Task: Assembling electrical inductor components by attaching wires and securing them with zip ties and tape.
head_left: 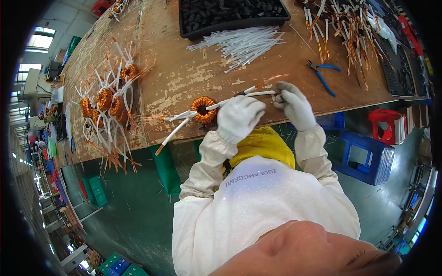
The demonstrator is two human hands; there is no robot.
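Observation:
A copper-wound toroid coil lies near the table's front edge, with white-sleeved leads spreading to both sides. My left hand, in a white glove, is closed over the leads on the coil's right; its fingertips are partly hidden. Beyond it, one lead points up to the right with bare copper strands at its end and a black piece near its base. My right hand, also gloved, pinches at the tip of the lower white-sleeved lead.
Several finished-looking coils are heaped at the left. White cable ties lie before a black tray of short black tubes. Blue-handled pliers rest at the right, below bundled copper leads. Blue and red stools stand beside the table.

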